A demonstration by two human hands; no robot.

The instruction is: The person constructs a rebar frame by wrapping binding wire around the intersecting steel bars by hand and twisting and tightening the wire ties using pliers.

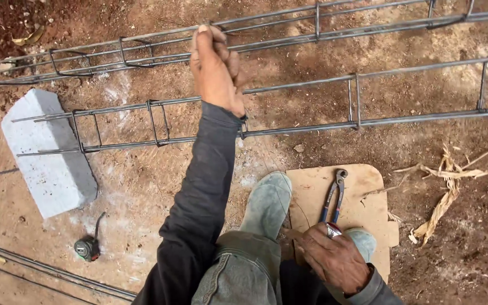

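Gripping pincers (334,197) near board edge (393,226)

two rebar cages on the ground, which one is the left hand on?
The left hand grips the farther grey steel rebar cage, at the top of the view. The nearer rebar cage, resting on the grey concrete block, passes under the wrist.
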